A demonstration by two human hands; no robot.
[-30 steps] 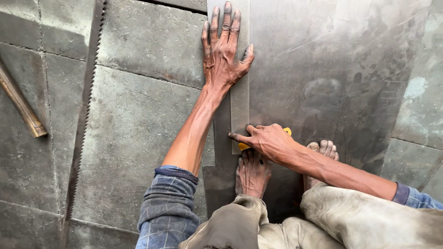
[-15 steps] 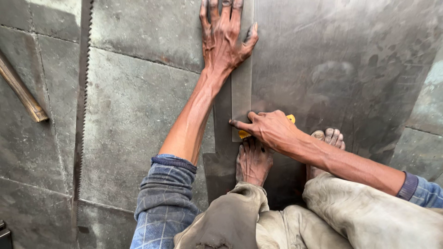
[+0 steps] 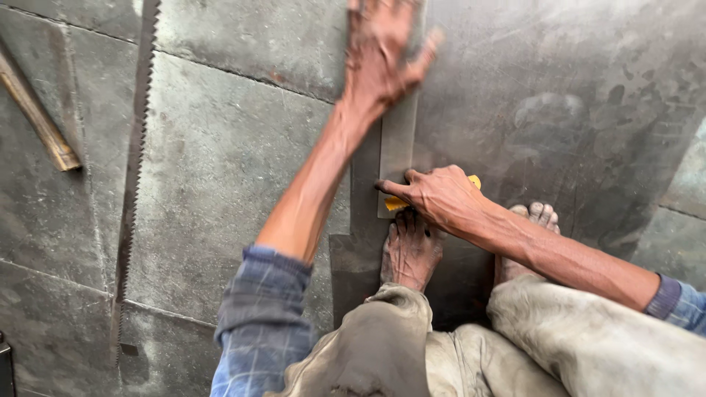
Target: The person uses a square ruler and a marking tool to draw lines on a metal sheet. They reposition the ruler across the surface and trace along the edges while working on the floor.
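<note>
mid-cut: left hand (image 3: 382,55) fingers splayed flat pinning the metal straightedge (image 3: 397,158), right hand (image 3: 437,197) fingers closed around a yellow cutter (image 3: 397,204) at its near end, so the pull needs steady pressure.

Blue plaid shirt sleeves (image 3: 265,323), the cuffs pushed up the forearms; dusty grey-beige trousers (image 3: 456,353) at lower frame; bare feet (image 3: 409,250).

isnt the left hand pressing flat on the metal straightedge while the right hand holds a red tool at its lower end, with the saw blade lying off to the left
Nearly right, but the tool is yellow, not red. The head view shows the left hand pressing flat on the metal straightedge, the right hand holding a yellow tool at its lower end, and the saw blade lying off to the left.
</note>
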